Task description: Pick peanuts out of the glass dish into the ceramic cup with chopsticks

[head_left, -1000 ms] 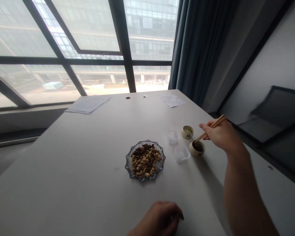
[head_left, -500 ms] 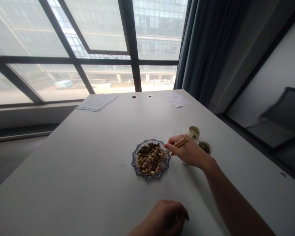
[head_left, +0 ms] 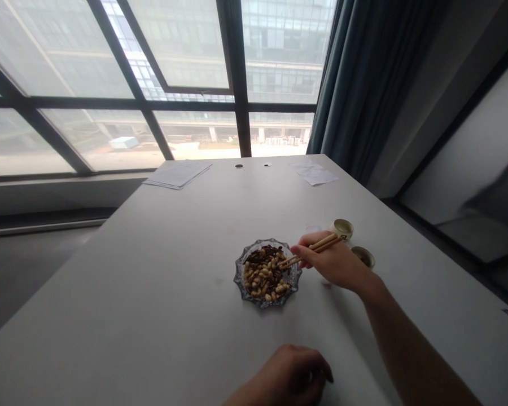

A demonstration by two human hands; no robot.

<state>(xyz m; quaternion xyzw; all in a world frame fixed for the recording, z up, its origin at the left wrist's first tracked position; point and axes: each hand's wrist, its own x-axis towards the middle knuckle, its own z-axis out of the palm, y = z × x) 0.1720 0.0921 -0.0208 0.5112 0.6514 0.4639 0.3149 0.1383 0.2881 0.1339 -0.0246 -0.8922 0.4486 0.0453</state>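
Observation:
My right hand (head_left: 328,260) is closed on a pair of wooden chopsticks (head_left: 324,243). Their tips reach down to the right side of a scalloped glass dish (head_left: 240,286), among pale nuts that look like peanuts (head_left: 263,276). Thin dark brown strips (head_left: 267,254) lie along the dish's far side. Whether the tips grip a piece is too small to tell. Nearer to me, my left hand (head_left: 294,372) rests on the table with its fingers curled in, and nothing shows in it. Just beyond my right hand stand a small light cup (head_left: 342,228) and a second cup (head_left: 363,257), partly hidden by that hand.
A white table (head_left: 161,282) carries everything. Paper sheets lie at its far left (head_left: 178,173) and far right (head_left: 314,172). A small clear item (head_left: 314,229) sits behind my right hand. Windows and a dark blue curtain (head_left: 355,84) stand beyond the far edge.
The whole view has shifted, so the table and dish appear farther right. My right hand still holds the chopsticks at the dish, and their angle is slightly changed. My left hand stays curled.

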